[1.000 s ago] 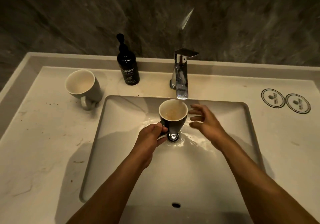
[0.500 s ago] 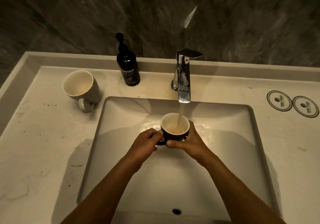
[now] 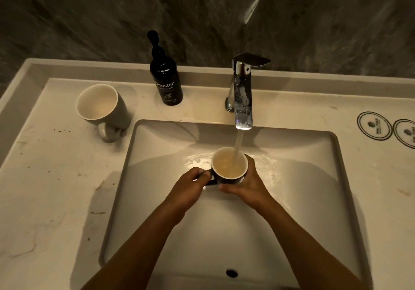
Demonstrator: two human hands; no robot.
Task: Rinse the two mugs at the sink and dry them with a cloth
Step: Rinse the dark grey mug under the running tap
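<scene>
One head-worn wide-angle view looks steeply down and forward, close above the sink (image 3: 314,199), facing the dark wall (image 3: 202,15).

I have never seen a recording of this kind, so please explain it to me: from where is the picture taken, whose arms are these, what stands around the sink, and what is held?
There is no machine here. A person wears one camera on the head, so you look forward and down along that person's own bare arms.

The left hand grips the handle of a dark mug, and the right hand wraps around its body. They hold it inside the sink, under the faucet. Water runs into the mug, which is nearly full.

On the counter to the left stands a second, grey mug, upright, with its handle towards the camera. Behind the sink stands a dark pump bottle of hand wash. At the far right lie two round printed discs. No drying cloth is in view.
</scene>
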